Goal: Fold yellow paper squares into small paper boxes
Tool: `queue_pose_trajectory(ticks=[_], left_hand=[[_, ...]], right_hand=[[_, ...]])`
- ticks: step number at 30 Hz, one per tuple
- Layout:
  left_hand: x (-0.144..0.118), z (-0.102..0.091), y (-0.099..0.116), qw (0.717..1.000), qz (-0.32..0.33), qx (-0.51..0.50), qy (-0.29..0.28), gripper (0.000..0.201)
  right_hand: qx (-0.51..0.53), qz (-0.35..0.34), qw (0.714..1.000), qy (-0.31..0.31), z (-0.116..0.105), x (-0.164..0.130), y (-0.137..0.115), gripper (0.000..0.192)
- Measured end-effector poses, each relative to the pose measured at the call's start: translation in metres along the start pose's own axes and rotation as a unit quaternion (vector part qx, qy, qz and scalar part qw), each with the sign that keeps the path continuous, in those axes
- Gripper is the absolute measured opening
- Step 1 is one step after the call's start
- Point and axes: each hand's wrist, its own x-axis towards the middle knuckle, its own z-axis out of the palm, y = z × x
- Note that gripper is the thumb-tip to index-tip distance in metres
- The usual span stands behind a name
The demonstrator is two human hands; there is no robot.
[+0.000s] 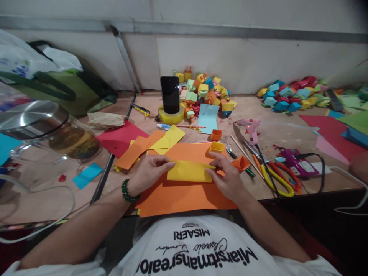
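Note:
A strip of yellow paper [189,171] is stretched sideways between my two hands, just over a large orange sheet [184,197]. My left hand [151,172] pinches its left end between thumb and forefinger. At the right end, my right hand [227,174] has its thumb and fingertips closed on the paper. Just beyond the right hand stand a small yellow paper box [217,147] and an orange paper box [216,134]. Another orange box [241,163] lies tilted by the knuckles. Orange strips [138,149] and yellow paper [172,138] lie past the left hand.
A phone [170,94] stands in a yellow tape roll [171,116]. Behind are heaps of folded paper boxes [207,90]. Scissors [277,180], a pink glue gun [250,128] and a purple device [300,163] lie right. A glass jar [71,140] lies left.

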Motion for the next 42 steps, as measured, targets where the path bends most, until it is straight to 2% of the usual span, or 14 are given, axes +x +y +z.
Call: queue_pose_trajectory(ticks=[11,16,21,27,33,35,39,42], left_hand=[[0.002,-0.001,-0.001,0.999,0.020,0.024,-0.011,0.035],[0.001,-0.001,0.000,0.999,0.024,0.032,0.001,0.036],[0.005,0.002,-0.010,0.994,0.046,0.102,0.007,0.034],[0.014,0.012,-0.018,0.952,0.079,0.297,-0.002,0.022],[0.019,0.012,-0.011,0.913,0.120,0.391,-0.001,0.009],[0.021,0.010,-0.008,0.901,0.149,0.408,-0.020,0.013],[0.023,0.004,0.002,0.877,0.196,0.428,-0.095,0.025],[0.021,-0.003,0.014,0.857,0.250,0.445,-0.076,0.034]], right_hand=[[0.002,0.028,0.999,-0.033,-0.003,0.002,-0.006,0.039],[0.008,0.035,0.999,-0.040,-0.002,0.001,-0.005,0.038],[-0.006,0.037,0.998,-0.048,-0.003,0.003,-0.008,0.039],[-0.109,0.048,0.989,-0.090,0.006,0.006,-0.006,0.045],[-0.173,0.019,0.979,-0.107,0.012,0.007,0.000,0.054],[-0.175,0.011,0.978,-0.109,0.011,0.007,-0.001,0.055],[-0.173,0.006,0.979,-0.111,0.011,0.008,-0.003,0.055],[-0.177,0.008,0.978,-0.110,0.012,0.008,-0.003,0.054]])
